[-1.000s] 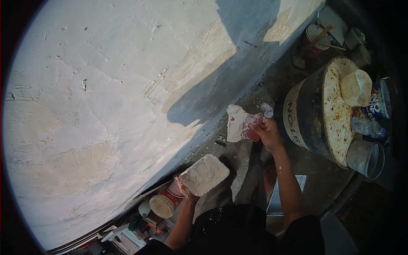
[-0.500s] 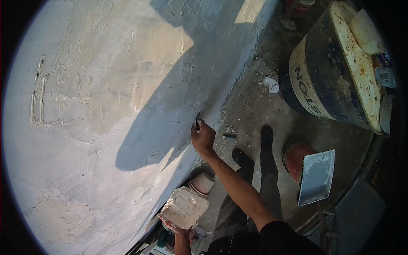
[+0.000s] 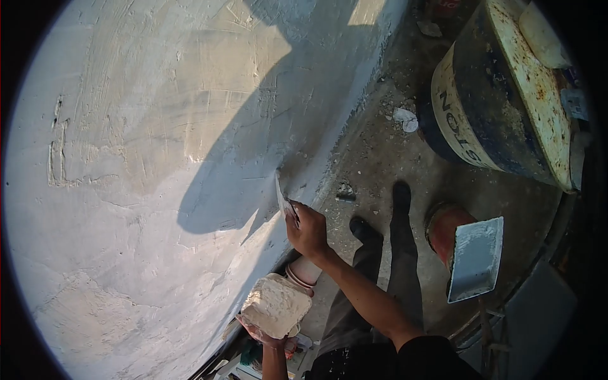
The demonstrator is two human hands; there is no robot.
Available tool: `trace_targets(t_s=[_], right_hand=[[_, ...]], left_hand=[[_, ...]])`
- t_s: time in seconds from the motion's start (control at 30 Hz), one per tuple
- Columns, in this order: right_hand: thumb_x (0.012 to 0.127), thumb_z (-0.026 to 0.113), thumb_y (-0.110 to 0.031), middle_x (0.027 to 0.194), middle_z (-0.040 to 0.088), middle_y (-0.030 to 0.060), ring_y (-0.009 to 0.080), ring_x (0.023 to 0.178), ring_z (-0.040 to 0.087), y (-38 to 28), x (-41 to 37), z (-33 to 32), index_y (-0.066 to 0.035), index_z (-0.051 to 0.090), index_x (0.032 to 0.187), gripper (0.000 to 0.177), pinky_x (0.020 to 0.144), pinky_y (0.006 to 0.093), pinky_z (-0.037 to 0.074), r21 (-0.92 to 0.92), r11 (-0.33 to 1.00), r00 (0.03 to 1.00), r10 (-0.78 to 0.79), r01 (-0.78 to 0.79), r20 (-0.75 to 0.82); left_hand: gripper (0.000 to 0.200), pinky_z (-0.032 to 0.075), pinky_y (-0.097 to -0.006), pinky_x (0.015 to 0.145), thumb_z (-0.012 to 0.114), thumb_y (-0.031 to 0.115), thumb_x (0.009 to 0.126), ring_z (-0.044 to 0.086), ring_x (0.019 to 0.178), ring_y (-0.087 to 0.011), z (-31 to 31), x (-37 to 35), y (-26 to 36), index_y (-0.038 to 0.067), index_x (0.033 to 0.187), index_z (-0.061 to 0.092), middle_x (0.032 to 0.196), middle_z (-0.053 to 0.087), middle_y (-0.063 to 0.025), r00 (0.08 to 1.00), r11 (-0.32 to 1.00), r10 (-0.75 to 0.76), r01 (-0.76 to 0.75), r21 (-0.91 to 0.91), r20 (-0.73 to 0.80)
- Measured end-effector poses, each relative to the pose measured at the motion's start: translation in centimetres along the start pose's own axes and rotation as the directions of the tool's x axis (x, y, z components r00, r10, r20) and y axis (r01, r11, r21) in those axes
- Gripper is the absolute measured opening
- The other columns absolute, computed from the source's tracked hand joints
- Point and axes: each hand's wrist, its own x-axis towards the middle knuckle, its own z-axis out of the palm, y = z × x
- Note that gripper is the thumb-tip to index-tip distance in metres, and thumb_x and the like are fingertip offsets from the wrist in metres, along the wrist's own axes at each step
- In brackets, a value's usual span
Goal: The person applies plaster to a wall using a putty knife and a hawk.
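My right hand is closed round a putty knife, whose thin blade lies against the plastered wall near its lower edge. Below and to the left, my left hand holds up a square container of pale plaster from underneath. Dark shadows fall across the wall around the blade. A pinkish bucket stands right beside the plaster container, partly behind my right forearm.
A large rusty-topped drum stands at the upper right. A grey tray rests on a red bucket to the right of my legs. Rubble and a white scrap lie on the floor.
My right hand has moved down, and more of the putty knife's blade now shows. The plaster container and my left hand stay nearly in place.
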Motion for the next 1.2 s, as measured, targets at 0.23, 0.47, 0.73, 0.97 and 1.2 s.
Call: trace_targets(t_s=[0.23, 0.47, 0.73, 0.97, 1.2], right_hand=[[0.091, 0.06, -0.005, 0.09, 0.067, 0.0077, 0.014, 0.079, 0.066, 7.6, 1.6, -2.6, 0.002, 0.06, 0.099, 0.011, 0.071, 0.0281, 0.056, 0.718, 0.592, 0.89, 0.447, -0.367, 0.086], [0.088, 0.065, -0.003, 0.089, 0.066, 0.0044, 0.012, 0.079, 0.065, 6.5, 6.7, -0.8, 0.001, 0.061, 0.1, 0.013, 0.073, 0.0301, 0.059, 0.708, 0.452, 0.831, 0.164, -0.543, 0.532], [0.086, 0.069, -0.006, 0.089, 0.066, 0.0054, 0.0122, 0.076, 0.065, 8.6, 6.5, 2.4, 0.0, 0.061, 0.1, 0.017, 0.067, 0.0283, 0.059, 0.586, 0.556, 0.808, 0.418, -0.589, 0.415], [0.086, 0.069, -0.008, 0.091, 0.066, 0.0074, 0.0138, 0.076, 0.066, 13.4, 3.0, 1.7, 0.0, 0.061, 0.101, 0.019, 0.068, 0.0293, 0.059, 0.51, 0.531, 0.725, 0.601, -0.676, 0.335], [0.089, 0.065, -0.009, 0.102, 0.065, 0.0093, 0.0137, 0.09, 0.063, 14.6, 0.4, -4.2, 0.003, 0.056, 0.111, 0.027, 0.082, 0.0301, 0.056, 0.621, 0.547, 0.793, 0.569, -0.562, 0.217]], left_hand=[[0.076, 0.038, -0.0578, 0.105, 0.029, 0.065, 0.093, 0.044, 0.129, -0.0376, -3.8, -2.1, -0.3, 0.01, 0.144, 0.036, 0.144, 0.042, -0.0148, 0.963, 0.992, 0.094, -0.07, 0.104, -0.251], [0.096, 0.036, -0.0653, 0.102, 0.027, 0.081, 0.081, 0.041, 0.131, -0.0433, -0.5, -1.4, -0.1, 0.012, 0.148, 0.027, 0.148, 0.035, -0.0169, 0.957, 0.895, -0.051, -0.083, -0.439, -0.286], [0.08, 0.04, -0.0591, 0.103, 0.029, 0.069, 0.091, 0.046, 0.128, -0.0396, -2.4, -1.7, -0.4, 0.009, 0.144, 0.036, 0.143, 0.043, -0.0158, 0.979, 0.998, -0.007, -0.005, -0.059, -0.202], [0.08, 0.039, -0.0586, 0.104, 0.031, 0.069, 0.091, 0.045, 0.128, -0.0392, -2.1, -1.5, -0.2, 0.009, 0.145, 0.035, 0.144, 0.043, -0.0158, 0.993, 1.0, 0.008, -0.009, -0.007, -0.122], [0.082, 0.039, -0.0592, 0.103, 0.03, 0.069, 0.091, 0.046, 0.128, -0.0395, -4.2, -2.5, -0.8, 0.008, 0.144, 0.035, 0.143, 0.043, -0.016, 0.937, 0.998, -0.006, -0.017, -0.064, -0.35]])
